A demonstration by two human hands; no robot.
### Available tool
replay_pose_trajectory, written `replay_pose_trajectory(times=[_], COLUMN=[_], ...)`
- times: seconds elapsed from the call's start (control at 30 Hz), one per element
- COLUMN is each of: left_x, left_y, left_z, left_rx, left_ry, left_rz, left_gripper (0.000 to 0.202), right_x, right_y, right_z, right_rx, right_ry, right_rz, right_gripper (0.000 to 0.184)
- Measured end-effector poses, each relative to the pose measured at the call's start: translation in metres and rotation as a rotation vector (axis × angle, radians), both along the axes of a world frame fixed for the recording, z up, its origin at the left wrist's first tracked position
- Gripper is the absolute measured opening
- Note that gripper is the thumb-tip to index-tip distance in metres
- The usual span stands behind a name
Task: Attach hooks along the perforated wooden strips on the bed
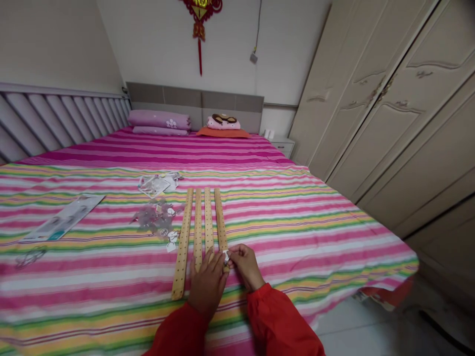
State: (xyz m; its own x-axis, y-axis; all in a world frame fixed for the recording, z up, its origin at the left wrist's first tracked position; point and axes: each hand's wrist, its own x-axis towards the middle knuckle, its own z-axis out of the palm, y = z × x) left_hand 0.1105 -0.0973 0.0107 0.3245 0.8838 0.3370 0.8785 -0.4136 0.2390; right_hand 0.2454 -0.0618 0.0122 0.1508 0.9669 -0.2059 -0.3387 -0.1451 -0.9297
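Note:
Several long perforated wooden strips lie side by side on the striped bedspread, running away from me. My right hand pinches a small white and silver fitting at the near end of the rightmost wooden strip. My left hand lies over the near ends of the middle strips, its fingertips close to that fitting. Its fingers hide part of the strips, and I cannot tell if they grip anything. Red sleeves cover both forearms.
Left of the strips lie a heap of small white and clear pieces, a clear packet and a printed card package. The bed's right edge drops to a tiled floor beside a cream wardrobe. Pillows stand at the headboard.

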Motion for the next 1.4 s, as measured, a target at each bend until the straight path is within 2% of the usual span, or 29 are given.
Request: replay_pose_trajectory(times=[0.3, 0.63, 1.0, 1.23, 1.4], left_x=[0.002, 0.004, -0.004, 0.004, 0.009], left_y=[0.003, 0.001, 0.008, 0.016, 0.019], left_z=[0.012, 0.017, 0.008, 0.023, 0.027], left_rx=[-0.086, -0.062, -0.102, -0.094, -0.174], left_ry=[-0.034, -0.031, -0.046, -0.064, -0.117], left_rz=[-0.012, 0.016, -0.055, 0.039, 0.049], left_gripper=[0.037, 0.037, 0.038, 0.034, 0.044], right_x=[0.000, -0.001, -0.005, -0.005, -0.004], right_y=[0.001, 0.005, 0.013, 0.012, 0.009], right_z=[-0.005, -0.010, -0.016, -0.013, -0.008], right_rx=[0.006, 0.007, -0.006, 0.004, -0.013], right_ry=[-0.032, -0.097, -0.121, -0.112, -0.092], right_rz=[0.004, 0.004, -0.012, -0.032, -0.030], right_gripper=[0.025, 0.029, 0.024, 0.018, 0.016])
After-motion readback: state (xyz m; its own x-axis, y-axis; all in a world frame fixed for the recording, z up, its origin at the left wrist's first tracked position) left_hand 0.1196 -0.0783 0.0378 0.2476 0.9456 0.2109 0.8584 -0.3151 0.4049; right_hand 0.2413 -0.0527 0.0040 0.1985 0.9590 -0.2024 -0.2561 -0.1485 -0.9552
